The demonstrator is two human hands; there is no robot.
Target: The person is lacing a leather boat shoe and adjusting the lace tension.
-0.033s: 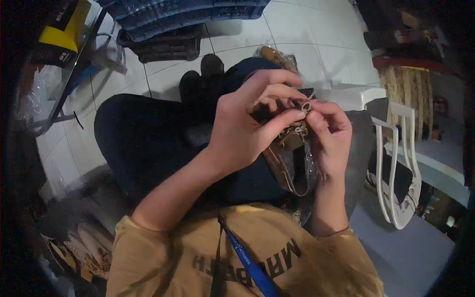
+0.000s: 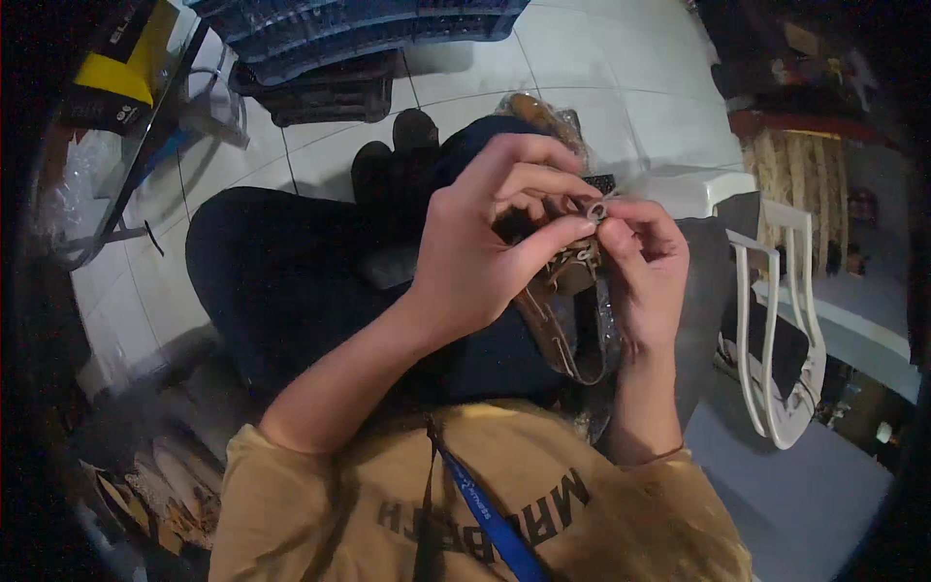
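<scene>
A brown lace-up shoe (image 2: 546,320) rests over my lap, its open heel end toward me and its laces (image 2: 579,254) on the upper. My left hand (image 2: 475,228) arches over the shoe's far part, with thumb and fingers pinching a small loop of pale lace (image 2: 597,209). From the other side my right hand (image 2: 648,260) pinches the same lace between thumb and forefinger. Both sets of fingertips nearly meet at the loop. The shoe's toe is mostly hidden behind my left hand.
A blue crate (image 2: 373,34) stands on the tiled floor beyond my knees, with a black crate (image 2: 325,100) by it. A white plastic chair (image 2: 781,330) is at my right. A plastic-wrapped brown item (image 2: 536,109) lies past my hands. Several shoes (image 2: 175,475) lie at lower left.
Almost nothing differs. The lace loop and my fingertips have shifted very slightly to the left; both hands keep their pinch.
</scene>
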